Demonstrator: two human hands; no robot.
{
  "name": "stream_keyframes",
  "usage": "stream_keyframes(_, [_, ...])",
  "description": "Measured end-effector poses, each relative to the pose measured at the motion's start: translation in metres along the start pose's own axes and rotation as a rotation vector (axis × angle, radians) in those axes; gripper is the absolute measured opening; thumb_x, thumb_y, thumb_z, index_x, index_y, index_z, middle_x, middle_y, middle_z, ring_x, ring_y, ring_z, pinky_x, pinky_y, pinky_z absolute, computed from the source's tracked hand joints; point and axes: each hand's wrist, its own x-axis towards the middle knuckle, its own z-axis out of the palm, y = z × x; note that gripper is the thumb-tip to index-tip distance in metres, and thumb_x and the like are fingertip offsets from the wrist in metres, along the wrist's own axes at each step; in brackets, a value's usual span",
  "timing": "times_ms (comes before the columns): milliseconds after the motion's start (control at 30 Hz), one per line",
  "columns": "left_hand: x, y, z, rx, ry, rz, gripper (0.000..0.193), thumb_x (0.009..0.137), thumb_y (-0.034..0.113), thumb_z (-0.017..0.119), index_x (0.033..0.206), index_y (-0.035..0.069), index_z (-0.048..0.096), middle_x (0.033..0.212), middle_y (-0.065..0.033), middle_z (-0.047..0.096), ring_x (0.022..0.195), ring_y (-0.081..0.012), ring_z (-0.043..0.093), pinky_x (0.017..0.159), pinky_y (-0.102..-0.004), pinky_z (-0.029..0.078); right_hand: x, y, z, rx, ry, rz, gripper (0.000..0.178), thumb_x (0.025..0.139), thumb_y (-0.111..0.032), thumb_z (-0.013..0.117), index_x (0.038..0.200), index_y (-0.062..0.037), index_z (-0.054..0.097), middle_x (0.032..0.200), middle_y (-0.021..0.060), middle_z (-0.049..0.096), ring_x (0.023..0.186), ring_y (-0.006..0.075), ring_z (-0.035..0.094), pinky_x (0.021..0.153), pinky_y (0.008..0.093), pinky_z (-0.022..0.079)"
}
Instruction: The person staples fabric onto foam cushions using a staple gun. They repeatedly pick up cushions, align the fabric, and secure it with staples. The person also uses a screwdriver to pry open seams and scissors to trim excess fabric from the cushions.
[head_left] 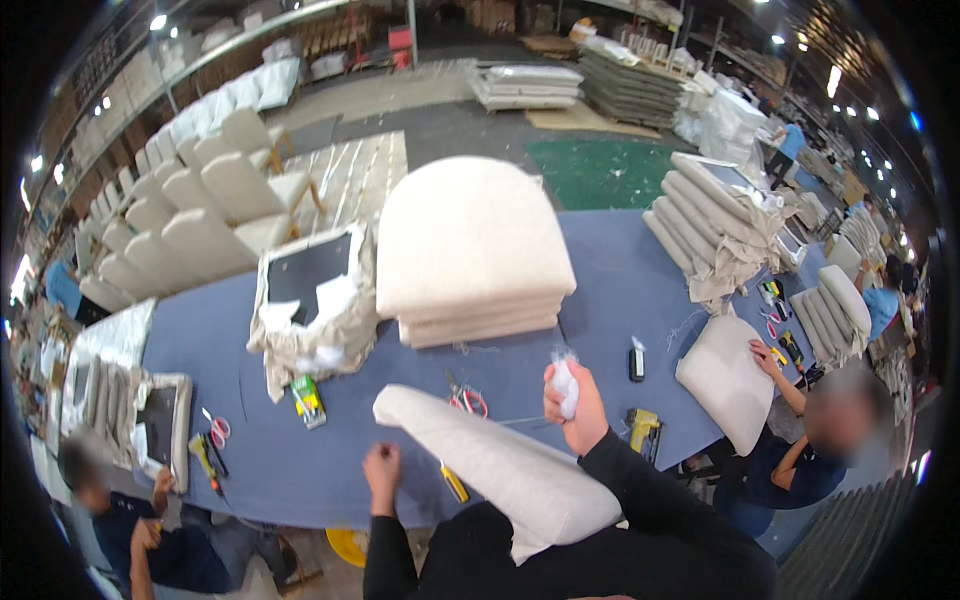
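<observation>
My right hand (582, 412) is closed round a wad of white fibre stuffing (566, 385), raised above the table. Below it, a cream upholstered seat cushion (490, 455) lies tilted on edge, reaching from the tabletop towards my body. To the left of the cushion, my left hand (382, 472) has its fingers curled together; whatever they hold, if anything, is hidden. Between that hand and the cushion lies a yellow and black hand tool (454, 484). Just beyond the cushion rest red-handled scissors (468, 401).
On the blue-grey table (330, 455) stand stacked cream cushions (475, 240) and a cloth-wrapped pile (310, 300). A green and yellow packet (308, 402), a black bottle-like item (637, 362) and a yellow staple gun (644, 432) lie around. Co-workers sit at both sides, one touching a cushion (728, 380).
</observation>
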Motion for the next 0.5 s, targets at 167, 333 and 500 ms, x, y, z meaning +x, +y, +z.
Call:
stream_keyframes(167, [-0.087, -0.013, 0.092, 0.132, -0.208, 0.122, 0.044, 0.088, 0.043, 0.079, 0.108, 0.004, 0.077, 0.093, -0.0246, 0.076, 0.096, -0.0472, 0.075, 0.088, -0.0566, 0.059, 0.014, -0.002, -0.012, -0.098, -0.037, -0.205, 0.041, 0.107, -0.033, 0.037, 0.117, -0.0021, 0.061, 0.079, 0.0016, 0.047, 0.075, 0.0163, 0.045, 0.075, 0.0320, 0.038])
stream_keyframes(333, [-0.042, -0.070, 0.082, 0.171, -0.534, 0.262, 0.051, 0.088, 0.044, 0.077, 0.116, 0.002, 0.077, 0.109, -0.0303, 0.076, 0.103, -0.0506, 0.073, 0.089, -0.0594, 0.059, 0.016, 0.001, -0.015, -0.040, 0.050, -0.232, 0.031, 0.107, -0.023, 0.045, 0.122, -0.0040, 0.064, 0.086, 0.0019, 0.056, 0.080, 0.0137, 0.054, 0.078, 0.0298, 0.044])
stream_keyframes(500, [-0.042, -0.056, 0.047, -0.524, -0.619, -0.703, 0.020, 0.094, 0.020, 0.063, 0.096, 0.000, 0.067, 0.075, -0.0079, 0.063, 0.063, -0.0278, 0.065, 0.057, -0.0441, 0.056, 0.005, -0.008, -0.019, -0.184, 0.119, -0.148, 0.029, 0.106, -0.008, 0.051, 0.133, -0.0071, 0.060, 0.104, 0.0053, 0.066, 0.099, 0.0167, 0.065, 0.090, 0.0326, 0.052])
